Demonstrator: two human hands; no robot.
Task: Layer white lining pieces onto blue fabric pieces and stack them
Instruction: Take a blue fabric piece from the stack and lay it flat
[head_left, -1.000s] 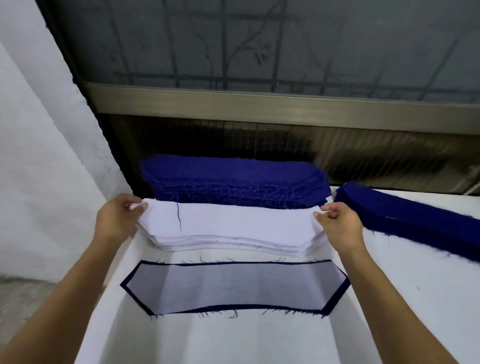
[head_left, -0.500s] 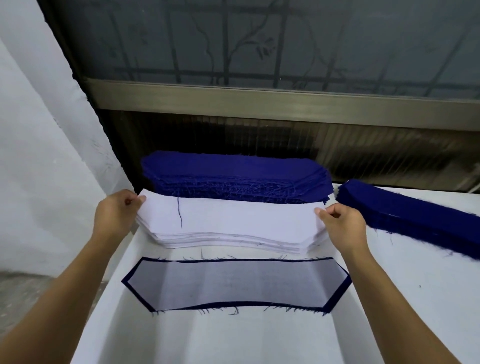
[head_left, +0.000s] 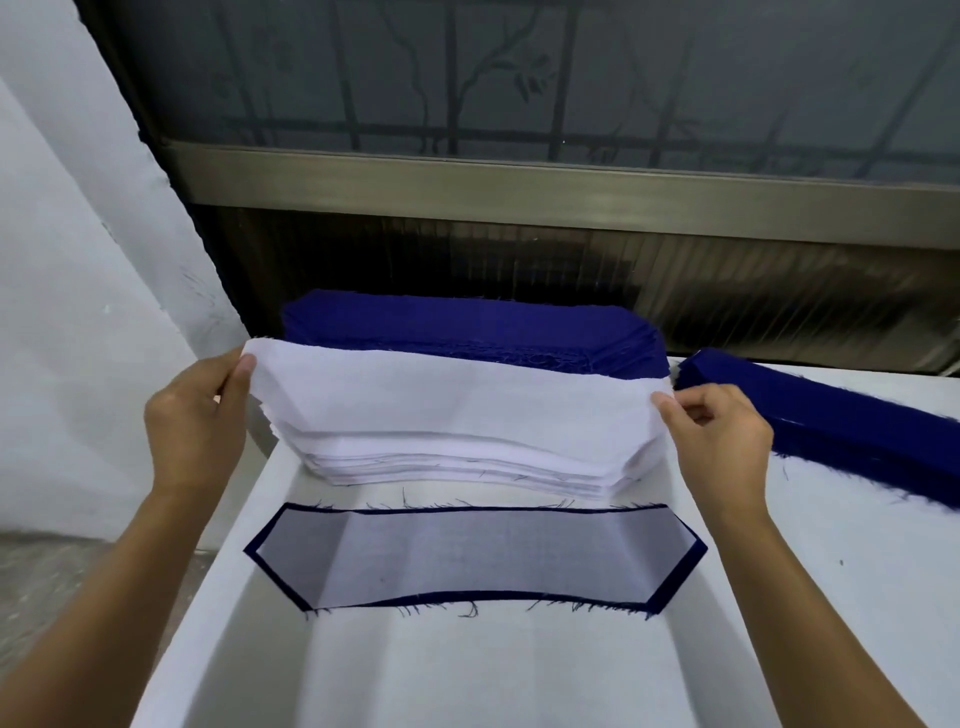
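Head view: both hands lift one white lining piece (head_left: 457, 400) by its ends.
Left hand (head_left: 200, 415) and right hand (head_left: 719, 441) pinch it above the white stack (head_left: 467, 465); a lined blue piece (head_left: 475, 556) lies nearer on the table (head_left: 467, 670), the blue stack (head_left: 467, 330) behind.

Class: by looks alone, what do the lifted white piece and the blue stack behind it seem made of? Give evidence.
Lifted white piece: thin matte cloth, perhaps interlining; it drapes limply where held up. Blue stack: matte woven fabric, fibre unclear; loose threads fray from its cut edges.
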